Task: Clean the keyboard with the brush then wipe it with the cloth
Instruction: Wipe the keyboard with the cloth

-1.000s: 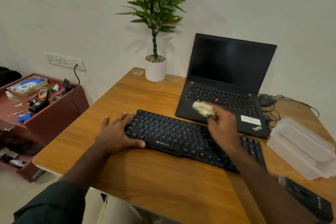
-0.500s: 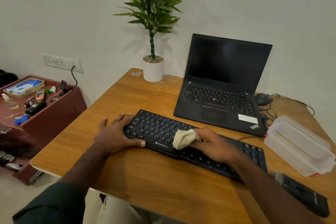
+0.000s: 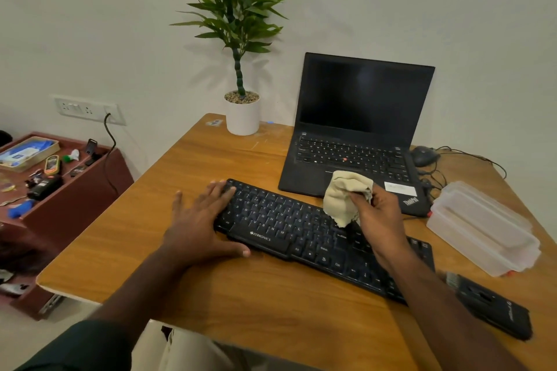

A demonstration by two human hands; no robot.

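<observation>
A black keyboard [image 3: 289, 229] lies slantwise on the wooden desk [image 3: 271, 304]. My left hand [image 3: 199, 220] rests flat on its left end, fingers straight, thumb along the front edge. My right hand [image 3: 378, 220] grips a crumpled beige cloth [image 3: 343, 196] above the keyboard's middle, near its back edge; the cloth's lower tip hangs down to the keys. A brush [image 3: 488, 304] with a black handle lies at the desk's right front, beside my right forearm.
An open black laptop [image 3: 358, 129] stands right behind the keyboard. Stacked clear plastic boxes [image 3: 482, 226] sit to the right, a mouse [image 3: 423, 155] with cables at the back right, a potted plant [image 3: 242, 111] at the back. A low red cabinet [image 3: 60, 187] stands left.
My right hand has swept the cloth from the laptop down to the keyboard's front, then back up and right over the keys. My left hand stays on the keyboard's left end.
</observation>
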